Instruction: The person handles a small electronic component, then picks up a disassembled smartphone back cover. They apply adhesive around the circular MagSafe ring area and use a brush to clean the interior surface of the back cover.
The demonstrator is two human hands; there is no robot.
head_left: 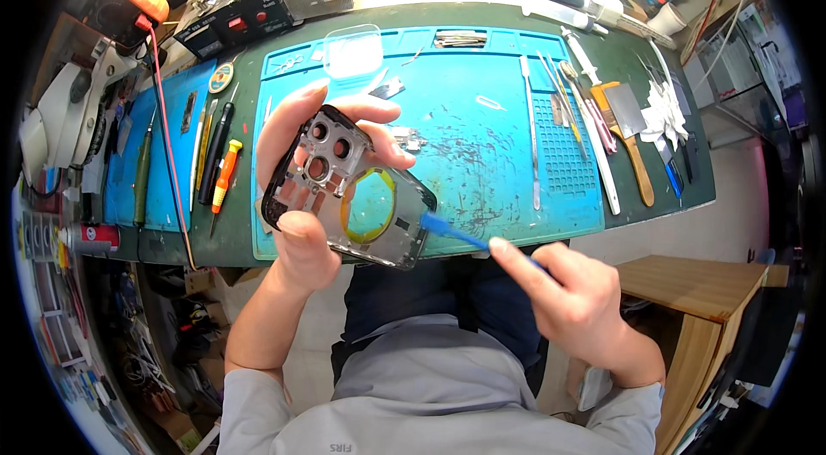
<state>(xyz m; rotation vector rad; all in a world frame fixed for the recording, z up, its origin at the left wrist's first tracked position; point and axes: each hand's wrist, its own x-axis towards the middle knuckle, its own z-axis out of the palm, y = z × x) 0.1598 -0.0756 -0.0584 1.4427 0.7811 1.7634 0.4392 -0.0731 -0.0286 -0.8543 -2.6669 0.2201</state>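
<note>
My left hand (284, 123) is closed around a phone back housing (404, 205), raised and tilted over the near edge of the blue work mat (465, 171). Three round camera openings sit at the housing's upper left. Lower down, a large round opening with a yellow rim shows the mat through it. Between the fingers of my right hand (581, 296) is a slim blue brush (456, 234), index finger stretched along its handle. The brush's tip meets the housing's right edge; whether it presses there I cannot tell.
An orange screwdriver (226, 175) and other slim tools lie left of the mat. At the right are a metal spudger (529, 132), tweezers, a wooden-handled brush (637, 162) and crumpled white tissue (664, 115). A clear plastic box (353, 50) stands toward the back.
</note>
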